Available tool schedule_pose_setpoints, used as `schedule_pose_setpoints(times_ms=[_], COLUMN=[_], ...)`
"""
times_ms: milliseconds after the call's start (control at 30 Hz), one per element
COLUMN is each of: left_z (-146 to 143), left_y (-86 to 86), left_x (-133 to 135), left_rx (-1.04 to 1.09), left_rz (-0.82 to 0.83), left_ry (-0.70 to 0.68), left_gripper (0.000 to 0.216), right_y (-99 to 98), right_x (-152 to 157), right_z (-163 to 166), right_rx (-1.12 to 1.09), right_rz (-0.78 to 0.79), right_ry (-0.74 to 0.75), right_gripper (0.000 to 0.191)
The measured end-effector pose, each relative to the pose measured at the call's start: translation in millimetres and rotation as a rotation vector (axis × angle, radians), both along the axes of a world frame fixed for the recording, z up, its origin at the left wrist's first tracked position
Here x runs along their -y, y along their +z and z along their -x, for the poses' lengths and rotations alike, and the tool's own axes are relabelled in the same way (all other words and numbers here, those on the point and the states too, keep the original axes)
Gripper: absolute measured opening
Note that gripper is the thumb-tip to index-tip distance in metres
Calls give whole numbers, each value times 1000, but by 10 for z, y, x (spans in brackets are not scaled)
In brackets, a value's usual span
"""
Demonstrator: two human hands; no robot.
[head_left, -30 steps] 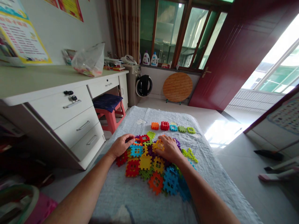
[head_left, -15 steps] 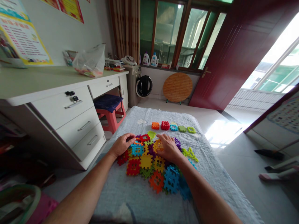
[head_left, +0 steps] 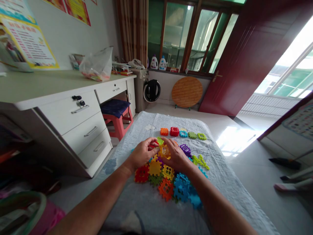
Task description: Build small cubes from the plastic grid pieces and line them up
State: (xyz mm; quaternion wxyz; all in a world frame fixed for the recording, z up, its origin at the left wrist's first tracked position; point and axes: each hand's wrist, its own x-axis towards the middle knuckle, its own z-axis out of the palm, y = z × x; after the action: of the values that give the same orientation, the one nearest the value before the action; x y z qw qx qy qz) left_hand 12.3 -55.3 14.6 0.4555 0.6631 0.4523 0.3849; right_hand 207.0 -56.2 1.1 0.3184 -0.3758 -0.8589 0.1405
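My right hand is closed on a yellow-orange square building block with a window-like opening, holding it over the pile. From the left, my left hand meets it, thumb and fingers pinched at the block's left edge. Below lie interlocking pieces with notched edges: a plain yellow tile, a yellow window tile, a red tile, an orange tile and a blue tile. A light green piece shows just beyond my fingers. My hands cover part of the pile.
Past the pile, a row of pieces includes an orange block and a red block. To the right are a purple piece and a lime piece. A grey-blue cloth covers the surface; a white desk stands left.
My left hand has moved right, from the pile's left side to the yellow block. My right hand has lifted that block slightly and closed on it. The view has shifted a little.
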Motion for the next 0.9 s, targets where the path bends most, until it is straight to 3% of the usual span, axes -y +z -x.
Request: schedule_pose_setpoints(times_ms=[233, 533, 733, 900], left_z=[-149, -258, -249, -238], left_y=[-141, -136, -213, -70], left_x=[-30, -34, -75, -55], left_rx=[161, 146, 9, -288], left_rz=[117, 59, -59, -320], left_ry=[44, 51, 53, -18], left_gripper=[48, 44, 35, 46], right_y=[-18, -103, -29, -16], right_x=[-9, -62, -40, -50], right_z=[35, -51, -42, -73], right_rx=[-23, -12, -24, -35], right_rz=[-24, -21, 7, 26], right_ry=[11, -53, -43, -64], right_gripper=[70, 54, 51, 53])
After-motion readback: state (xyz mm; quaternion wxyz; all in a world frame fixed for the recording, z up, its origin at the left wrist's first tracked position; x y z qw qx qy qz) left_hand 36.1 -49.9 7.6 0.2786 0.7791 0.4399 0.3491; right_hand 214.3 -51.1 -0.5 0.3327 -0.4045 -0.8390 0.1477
